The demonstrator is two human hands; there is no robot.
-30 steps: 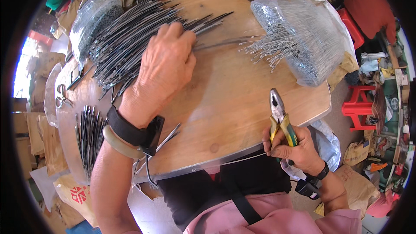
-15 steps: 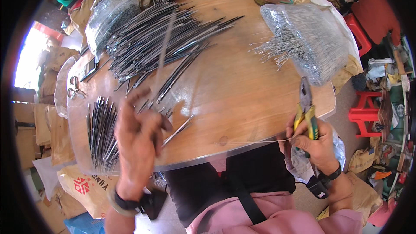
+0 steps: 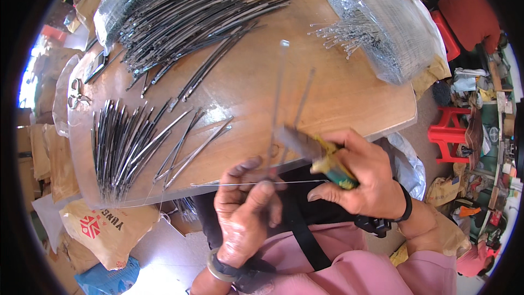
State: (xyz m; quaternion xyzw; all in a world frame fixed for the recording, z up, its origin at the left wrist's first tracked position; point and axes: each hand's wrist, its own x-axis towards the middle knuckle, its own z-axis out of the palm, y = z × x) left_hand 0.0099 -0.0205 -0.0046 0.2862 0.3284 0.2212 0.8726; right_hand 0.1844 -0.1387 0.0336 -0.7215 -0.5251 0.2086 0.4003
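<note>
Over the table's near edge, my left hand (image 3: 240, 221) pinches a thin strip (image 3: 278, 87) that stands up from the fingers, blurred. A fainter slanted line beside it may be a reflection. A thin, straight metal wire (image 3: 204, 185) runs level across the same fingers toward my right hand (image 3: 374, 180). That hand is closed round pliers (image 3: 337, 168) with yellow and green handles, their jaws pointing left toward the strip. How the wire meets the right fingers is hard to make out. Several dark strips (image 3: 117, 147) lie fanned at the table's left.
A large heap of dark strips (image 3: 180, 27) covers the far left of the wooden table (image 3: 338, 109). Wires in a clear plastic bag (image 3: 382, 33) lie at the far right. Scissors (image 3: 77, 94) rest near the left edge. A red stool (image 3: 452, 134) stands beyond the right side.
My left hand has come right and down with the strip, to the wire. My right hand has moved left, and the pliers have tipped from upright to pointing left.
</note>
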